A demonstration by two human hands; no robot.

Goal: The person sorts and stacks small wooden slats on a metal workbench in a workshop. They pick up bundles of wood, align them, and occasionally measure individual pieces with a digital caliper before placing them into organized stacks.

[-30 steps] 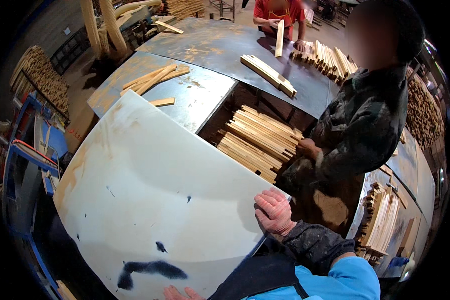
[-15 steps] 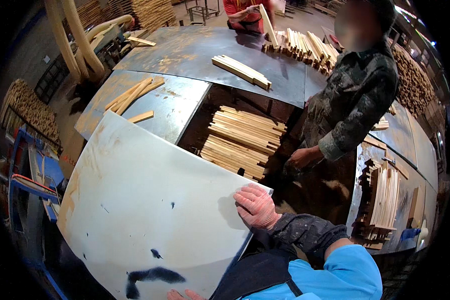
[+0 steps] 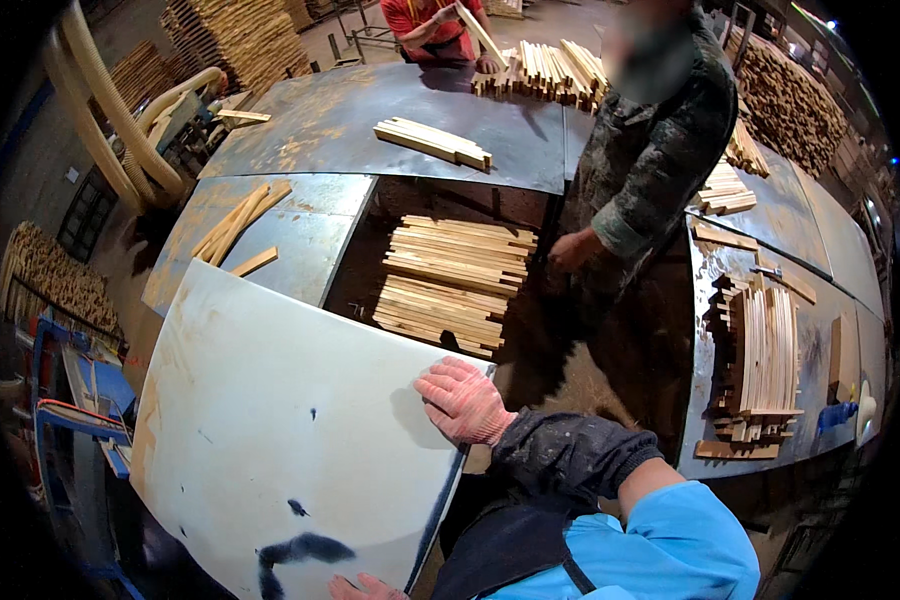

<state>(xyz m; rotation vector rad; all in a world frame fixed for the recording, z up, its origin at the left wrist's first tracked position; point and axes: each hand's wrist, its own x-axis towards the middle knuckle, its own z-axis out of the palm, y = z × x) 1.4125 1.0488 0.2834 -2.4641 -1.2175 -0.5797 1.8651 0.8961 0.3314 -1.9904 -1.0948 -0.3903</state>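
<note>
A hand could slide across the white table (image 3: 260,400) between the left hand (image 3: 367,588) and right hand (image 3: 463,400). Beyond its far edge, stacked wood strips (image 3: 455,280) stand in the way, and 1 co-worker (image 3: 650,165) blocks the space to their right.

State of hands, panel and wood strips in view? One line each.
Right hand: gloved, flat on panel corner
Left hand: on panel, partly cut off by the frame
White panel: stained with dark patches
Strips beyond panel: side by side, ends uneven
Strip held by red-shirted co-worker: tilted
Right-side strips: stacked
</note>
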